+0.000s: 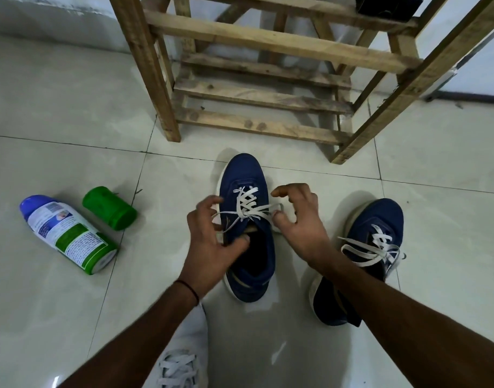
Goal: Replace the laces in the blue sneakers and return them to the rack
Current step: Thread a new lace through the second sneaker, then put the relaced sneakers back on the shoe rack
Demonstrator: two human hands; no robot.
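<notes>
One blue sneaker [248,175] stands on the floor [72,107] in the middle of the frame, below the wooden rack [268,43]. The left hand [212,247] has its grip curled on a loop of the white lace [247,204]. The right hand [302,231] curls beside the other loop; I cannot tell if its grip holds it. The second blue sneaker [380,217] is at the right.

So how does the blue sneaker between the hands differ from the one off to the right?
The middle sneaker stands flat, toe toward the rack; the right sneaker angles away, partly hidden behind the forearm. The left hand and right hand are at the middle sneaker's lace; the right sneaker's lace lies untouched in loose loops. Both are navy with white laces and soles.
</notes>
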